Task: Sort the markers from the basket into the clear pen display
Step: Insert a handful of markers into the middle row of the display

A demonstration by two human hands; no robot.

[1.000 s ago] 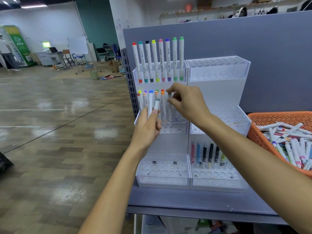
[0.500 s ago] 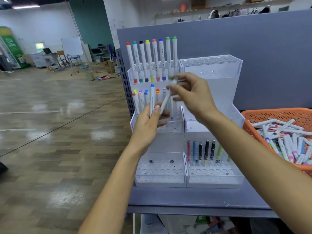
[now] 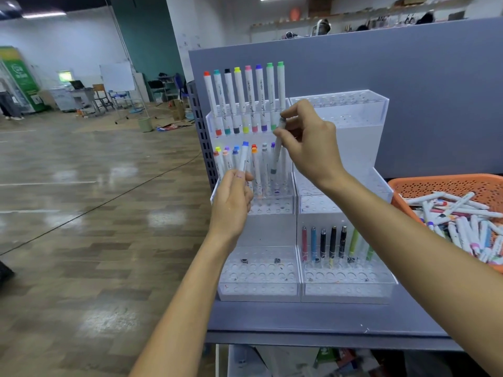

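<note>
The clear pen display (image 3: 353,126) stands in stepped tiers on a grey shelf. White markers with coloured caps fill the top-left row and the middle-left row. My left hand (image 3: 231,205) grips a white marker with a blue cap (image 3: 243,159), upright in front of the middle-left tier. My right hand (image 3: 310,142) pinches a white marker with grey ends (image 3: 277,156), held nearly upright with its lower end just above the middle-left tier's holes. The orange basket (image 3: 446,186) at the right holds several loose markers.
Darker pens (image 3: 328,243) stand in the bottom-right tier. The bottom-left tier (image 3: 258,270) has mostly bare holes. A grey partition (image 3: 408,77) rises behind the display. The shelf's front edge (image 3: 326,341) lies below my arms, with open wooden floor to the left.
My right hand took the grey-ended marker from my left hand, turned it upright and moved it over the middle-left tier. My left hand keeps the blue-capped marker.
</note>
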